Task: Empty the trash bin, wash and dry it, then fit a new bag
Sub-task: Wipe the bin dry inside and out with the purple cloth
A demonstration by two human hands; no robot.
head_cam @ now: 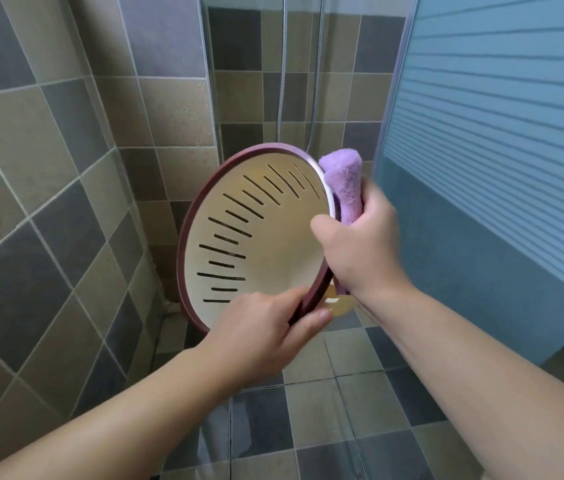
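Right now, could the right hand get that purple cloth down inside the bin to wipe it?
Probably yes. The bin is tipped with its open mouth toward the person, and nothing blocks it. The right hand grips the purple cloth at the rim already, while the left hand holds the lower rim.

Bin's (pixel 256 244) outside behind rim

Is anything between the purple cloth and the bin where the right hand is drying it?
Nothing visible. The right hand presses the purple cloth straight against the rim of the trash bin, while the left hand grips the bin's lower rim, away from that spot.
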